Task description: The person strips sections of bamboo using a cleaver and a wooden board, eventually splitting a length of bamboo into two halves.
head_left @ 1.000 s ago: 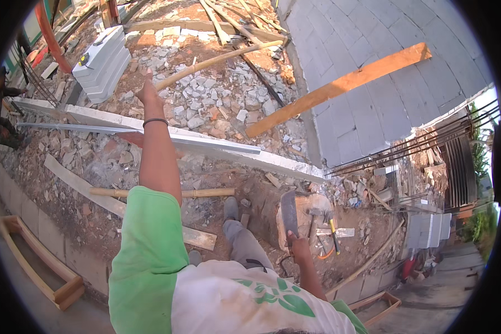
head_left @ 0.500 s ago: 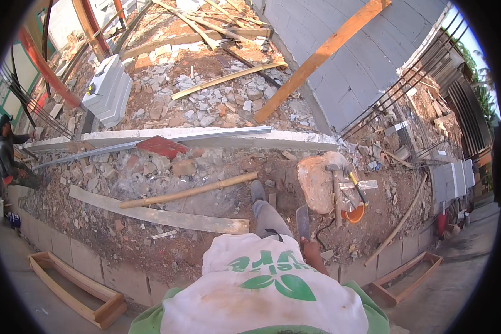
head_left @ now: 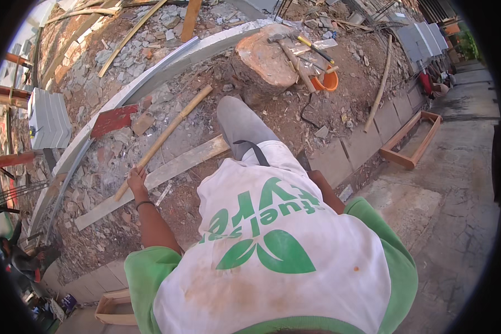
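Note:
My left hand (head_left: 136, 179) reaches down to the left, its fingers closed round a long wooden pole (head_left: 175, 125) near the lower end. Under that end lies a flat weathered board (head_left: 175, 170), slanting across the rubble. My right hand (head_left: 316, 177) is low by my right side, mostly hidden by the shirt. Beside it shows a dark strip of a machete blade (head_left: 303, 160); the handle is out of sight. Ahead of my bent knee stands a tree stump (head_left: 264, 58) with a hammer (head_left: 292, 58) and a yellow-and-black handled tool (head_left: 314, 48) across it.
An orange bucket (head_left: 325, 82) stands by the stump. A low concrete kerb (head_left: 150, 72) curves past a red slab (head_left: 114, 121). Stacked grey blocks (head_left: 49, 119) are at left. Wooden frames (head_left: 412, 139) lie on the pavement. Another person (head_left: 30, 259) is at the far left.
My left hand has come into view and taken hold of the pole. My view has turned left and lowered. The machete, plain in my right hand before, is now mostly hidden.

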